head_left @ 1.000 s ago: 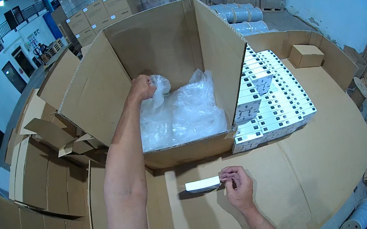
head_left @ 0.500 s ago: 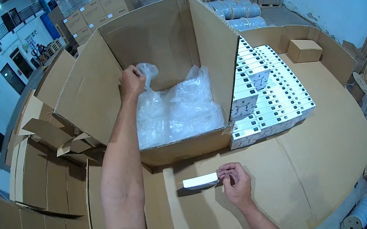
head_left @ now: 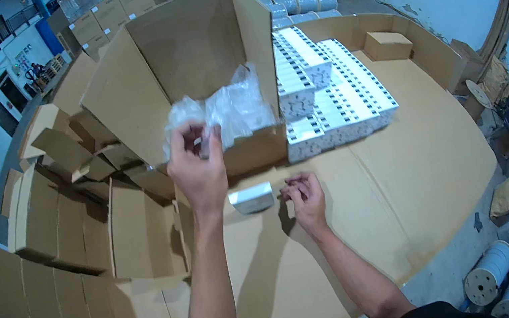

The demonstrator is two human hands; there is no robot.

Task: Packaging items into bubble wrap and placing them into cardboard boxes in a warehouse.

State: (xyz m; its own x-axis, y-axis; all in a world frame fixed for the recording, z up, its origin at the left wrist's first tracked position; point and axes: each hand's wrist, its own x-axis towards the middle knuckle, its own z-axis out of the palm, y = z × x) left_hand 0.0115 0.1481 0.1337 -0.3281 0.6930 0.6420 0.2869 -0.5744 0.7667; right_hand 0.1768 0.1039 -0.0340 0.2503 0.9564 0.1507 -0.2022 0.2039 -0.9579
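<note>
My left hand (head_left: 198, 172) is raised at the near side of a large open cardboard box (head_left: 187, 48). Its fingers are curled toward the thumb, with something pale between them that I cannot make out. Behind it, crumpled clear plastic bags (head_left: 229, 110) lie inside the box. A small white box (head_left: 252, 199) stands on the cardboard-covered surface (head_left: 372, 206) in front of the large box. Just right of it, a small gap away, my right hand (head_left: 305, 201) rests with fingers loosely bent and apart, holding nothing visible.
Rows of stacked white boxes (head_left: 342, 96) stand right of the large box. A small brown carton (head_left: 388, 45) sits at the far right. Open cartons (head_left: 63, 213) crowd the left side. Cable reels (head_left: 489, 271) lie on the floor at lower right.
My left hand has drawn back toward me from the plastic bags. The small white box now stands with its front face showing, and my right hand has let go of it. The view has shifted.
</note>
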